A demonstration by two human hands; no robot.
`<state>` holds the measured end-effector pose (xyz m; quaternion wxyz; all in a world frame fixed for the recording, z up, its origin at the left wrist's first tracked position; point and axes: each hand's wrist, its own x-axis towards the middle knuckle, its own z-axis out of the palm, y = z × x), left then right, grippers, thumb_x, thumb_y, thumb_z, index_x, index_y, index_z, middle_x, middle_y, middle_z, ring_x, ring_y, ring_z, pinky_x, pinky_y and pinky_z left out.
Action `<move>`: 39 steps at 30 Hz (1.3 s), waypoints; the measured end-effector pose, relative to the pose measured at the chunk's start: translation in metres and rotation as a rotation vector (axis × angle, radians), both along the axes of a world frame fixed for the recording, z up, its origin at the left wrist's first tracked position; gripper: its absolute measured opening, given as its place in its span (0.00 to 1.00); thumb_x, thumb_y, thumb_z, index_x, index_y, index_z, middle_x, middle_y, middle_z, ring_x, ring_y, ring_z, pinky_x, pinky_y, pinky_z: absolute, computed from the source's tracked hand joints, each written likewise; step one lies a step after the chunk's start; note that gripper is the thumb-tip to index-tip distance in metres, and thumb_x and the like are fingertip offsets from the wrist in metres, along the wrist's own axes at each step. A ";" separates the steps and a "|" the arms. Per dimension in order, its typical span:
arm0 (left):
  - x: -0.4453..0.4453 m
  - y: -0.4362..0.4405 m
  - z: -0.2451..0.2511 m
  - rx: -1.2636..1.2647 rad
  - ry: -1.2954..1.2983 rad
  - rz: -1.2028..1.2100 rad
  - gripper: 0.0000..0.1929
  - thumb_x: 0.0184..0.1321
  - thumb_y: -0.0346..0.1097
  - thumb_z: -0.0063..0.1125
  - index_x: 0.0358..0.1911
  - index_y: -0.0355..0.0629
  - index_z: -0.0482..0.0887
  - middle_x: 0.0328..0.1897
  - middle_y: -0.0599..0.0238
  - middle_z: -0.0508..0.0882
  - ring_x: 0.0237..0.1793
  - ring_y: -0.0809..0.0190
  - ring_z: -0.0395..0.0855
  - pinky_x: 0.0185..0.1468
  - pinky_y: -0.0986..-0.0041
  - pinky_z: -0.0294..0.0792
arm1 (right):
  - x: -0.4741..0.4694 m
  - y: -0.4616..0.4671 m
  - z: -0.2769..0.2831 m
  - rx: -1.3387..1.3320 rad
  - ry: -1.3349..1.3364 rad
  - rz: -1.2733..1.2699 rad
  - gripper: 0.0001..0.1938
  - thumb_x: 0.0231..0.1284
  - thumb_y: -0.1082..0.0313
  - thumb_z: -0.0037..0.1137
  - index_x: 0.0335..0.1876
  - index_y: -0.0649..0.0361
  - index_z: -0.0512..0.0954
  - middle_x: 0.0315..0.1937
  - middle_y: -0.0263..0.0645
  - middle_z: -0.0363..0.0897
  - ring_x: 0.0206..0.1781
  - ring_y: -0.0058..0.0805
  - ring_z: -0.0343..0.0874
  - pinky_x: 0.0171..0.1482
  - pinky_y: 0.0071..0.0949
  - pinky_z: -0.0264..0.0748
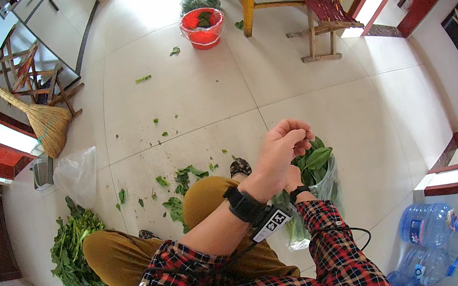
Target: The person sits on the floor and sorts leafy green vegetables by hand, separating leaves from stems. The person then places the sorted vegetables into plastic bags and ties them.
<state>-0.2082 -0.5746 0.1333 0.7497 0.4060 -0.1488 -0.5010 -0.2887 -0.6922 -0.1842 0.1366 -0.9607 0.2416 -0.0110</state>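
My left hand (285, 146) reaches across to the right side, its fingers curled in and nothing visible between them. Under it, my right hand (293, 177) is mostly hidden by the left one, so its fingers and any hold cannot be made out. Both hands are at a clear plastic bag (327, 185) standing on the floor by my right leg. Green leafy vegetables (315, 160) fill the bag and stick out of its top. On my left, a large pile of leafy greens (78, 257) lies on the floor beside my knee.
Torn leaves (184, 178) litter the tiles before me. Farther off stands a red bucket (205, 37) with a plastic liner and leaves inside. A straw broom (49, 124), an empty plastic bag (78, 174), a folding stool (321, 25), a table (253, 5) and large water bottles (427, 225) surround the floor.
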 end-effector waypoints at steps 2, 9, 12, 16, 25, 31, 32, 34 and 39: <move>0.000 0.000 -0.004 0.000 -0.015 -0.002 0.05 0.65 0.31 0.49 0.40 0.42 0.78 0.37 0.67 0.81 0.34 0.71 0.76 0.41 0.80 0.69 | 0.000 0.006 -0.003 -0.004 -0.091 0.017 0.03 0.55 0.74 0.53 0.33 0.64 0.77 0.29 0.49 0.78 0.33 0.46 0.82 0.35 0.39 0.79; 0.001 -0.001 -0.009 0.042 -0.062 -0.006 0.05 0.65 0.30 0.48 0.39 0.42 0.78 0.35 0.69 0.81 0.33 0.72 0.76 0.39 0.80 0.70 | -0.002 0.018 -0.015 0.017 -0.155 0.010 0.09 0.48 0.72 0.60 0.35 0.65 0.76 0.23 0.49 0.79 0.24 0.46 0.78 0.24 0.41 0.71; 0.001 0.000 -0.008 0.027 -0.068 0.001 0.05 0.65 0.29 0.48 0.39 0.42 0.78 0.35 0.68 0.81 0.33 0.72 0.76 0.39 0.80 0.70 | -0.003 0.020 -0.011 -0.102 -0.057 0.071 0.09 0.48 0.71 0.61 0.34 0.64 0.76 0.21 0.47 0.78 0.22 0.43 0.77 0.22 0.39 0.69; 0.000 0.001 -0.007 0.037 -0.072 0.016 0.05 0.63 0.29 0.47 0.39 0.41 0.78 0.34 0.68 0.81 0.32 0.72 0.76 0.37 0.80 0.69 | -0.002 0.023 -0.006 -0.059 -0.074 0.062 0.09 0.48 0.71 0.61 0.34 0.64 0.76 0.21 0.47 0.78 0.22 0.42 0.77 0.21 0.38 0.68; 0.000 0.002 -0.004 0.016 -0.076 0.031 0.05 0.62 0.30 0.47 0.38 0.41 0.77 0.33 0.68 0.80 0.31 0.72 0.75 0.35 0.81 0.67 | 0.005 0.014 0.007 0.079 -0.068 0.032 0.08 0.48 0.70 0.61 0.33 0.64 0.76 0.20 0.45 0.77 0.21 0.40 0.76 0.21 0.37 0.67; 0.003 -0.004 -0.004 0.017 -0.070 0.005 0.05 0.63 0.31 0.48 0.39 0.42 0.77 0.35 0.68 0.81 0.32 0.72 0.76 0.37 0.80 0.68 | 0.010 0.004 0.015 0.261 -0.051 -0.037 0.08 0.48 0.70 0.61 0.32 0.64 0.76 0.20 0.44 0.77 0.20 0.38 0.75 0.20 0.37 0.67; 0.004 -0.006 -0.004 0.026 -0.068 0.010 0.05 0.64 0.31 0.48 0.40 0.42 0.78 0.36 0.68 0.81 0.33 0.72 0.76 0.39 0.80 0.69 | 0.012 0.002 0.015 0.316 -0.049 -0.052 0.08 0.48 0.70 0.61 0.32 0.64 0.76 0.20 0.44 0.77 0.20 0.38 0.75 0.20 0.37 0.66; 0.005 -0.010 -0.003 0.026 -0.073 0.005 0.05 0.64 0.31 0.49 0.40 0.43 0.78 0.37 0.68 0.81 0.34 0.71 0.76 0.41 0.79 0.70 | 0.018 -0.004 0.015 0.436 -0.045 -0.089 0.08 0.48 0.70 0.61 0.32 0.64 0.76 0.20 0.44 0.77 0.20 0.38 0.75 0.20 0.37 0.66; 0.004 -0.016 -0.001 0.018 -0.092 0.007 0.06 0.65 0.31 0.49 0.41 0.42 0.78 0.37 0.67 0.81 0.35 0.71 0.76 0.43 0.79 0.70 | 0.031 -0.022 0.015 0.859 -0.015 -0.214 0.08 0.48 0.69 0.62 0.32 0.64 0.76 0.19 0.43 0.76 0.19 0.37 0.75 0.20 0.36 0.65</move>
